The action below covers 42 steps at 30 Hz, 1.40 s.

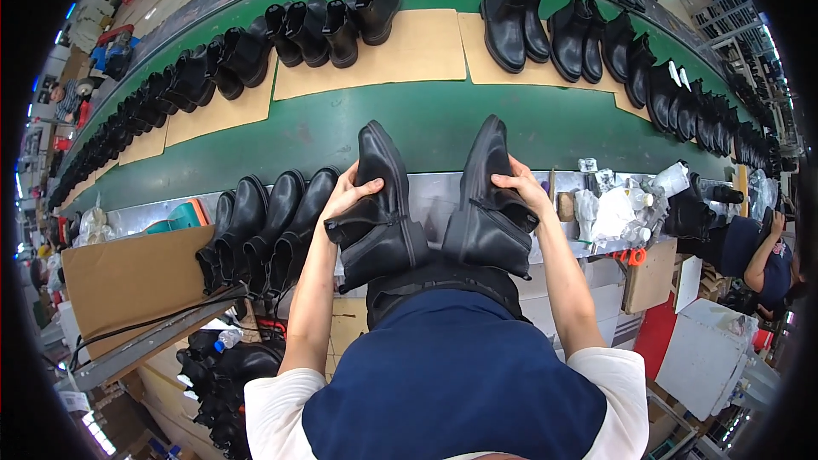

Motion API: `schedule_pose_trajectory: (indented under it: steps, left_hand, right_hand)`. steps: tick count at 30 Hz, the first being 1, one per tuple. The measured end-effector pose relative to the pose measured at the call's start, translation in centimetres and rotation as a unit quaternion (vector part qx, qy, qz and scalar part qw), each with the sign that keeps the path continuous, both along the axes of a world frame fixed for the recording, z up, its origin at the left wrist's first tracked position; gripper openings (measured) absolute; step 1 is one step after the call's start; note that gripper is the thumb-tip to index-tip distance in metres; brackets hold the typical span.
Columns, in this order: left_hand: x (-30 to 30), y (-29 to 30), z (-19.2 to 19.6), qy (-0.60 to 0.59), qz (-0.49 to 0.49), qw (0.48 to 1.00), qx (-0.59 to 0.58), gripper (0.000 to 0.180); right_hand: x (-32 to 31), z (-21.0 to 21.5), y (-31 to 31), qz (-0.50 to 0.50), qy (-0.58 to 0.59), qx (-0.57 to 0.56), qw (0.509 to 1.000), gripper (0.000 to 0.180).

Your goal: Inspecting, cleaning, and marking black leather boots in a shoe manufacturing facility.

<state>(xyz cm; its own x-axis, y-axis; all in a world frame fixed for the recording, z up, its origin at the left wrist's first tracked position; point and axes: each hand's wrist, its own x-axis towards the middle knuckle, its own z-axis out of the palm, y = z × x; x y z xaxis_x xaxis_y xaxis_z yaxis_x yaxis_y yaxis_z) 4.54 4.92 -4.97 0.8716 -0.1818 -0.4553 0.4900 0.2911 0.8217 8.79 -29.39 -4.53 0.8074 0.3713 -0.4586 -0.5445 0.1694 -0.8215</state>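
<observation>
One black ankle boot [383, 196] is in my left hand [345, 198], its toe pointing away from me and its sole turned inward. My fingers wrap under the outer side, with the thumb on the upper. A matching ankle boot [483, 196] rests in my right hand [524, 190], gripped the same way, with its sole facing the other boot. Both are held apart, side by side, over the near metal edge of the bench, close to my waist. The fingertips beneath each boot are hidden.
Ahead runs a green conveyor belt [341, 115] with black boots [509, 21] in rows on brown cardboard sheets [375, 60]. More boots [277, 217] stand near my left. Bottles and plastic bags [618, 209] crowd the right. Another person [758, 260] sits far right.
</observation>
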Motion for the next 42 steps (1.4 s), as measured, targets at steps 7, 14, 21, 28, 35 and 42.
schedule_pose_trajectory:
  steps: [7, 14, 21, 28, 35, 42]
  left_hand:
    - [-1.2, -4.3, 4.1, -0.071, -0.012, 0.989, -0.133, 0.039]
    - [-2.3, -0.8, -1.3, -0.049, 0.067, 0.935, -0.345, 0.043]
    - [-3.2, -1.0, 0.6, 0.213, 0.041, 0.943, -0.252, 0.067]
    - [-10.2, -3.1, -7.1, 0.076, 0.15, 0.957, -0.234, 0.048]
    - [-2.1, -4.7, 2.5, 0.104, 0.173, 0.972, -0.118, 0.044]
    - [1.2, -6.6, 6.1, 0.061, 0.258, 0.96, -0.093, 0.055]
  right_hand:
    - [-1.6, -3.5, -1.1, 0.019, -0.033, 0.34, 0.939, 0.055]
    - [-1.1, 3.7, 1.6, 0.047, -0.012, 0.37, 0.928, 0.054]
    - [-2.0, -2.6, -0.6, 0.034, 0.107, -0.08, 0.99, 0.045]
    - [-6.4, -1.1, 7.4, -0.146, 0.263, 0.236, 0.924, 0.036]
    - [0.5, 4.3, 7.6, -0.21, 0.109, 0.105, 0.966, 0.049]
    - [2.7, 4.2, 7.4, -0.345, 0.012, 0.018, 0.939, 0.06]
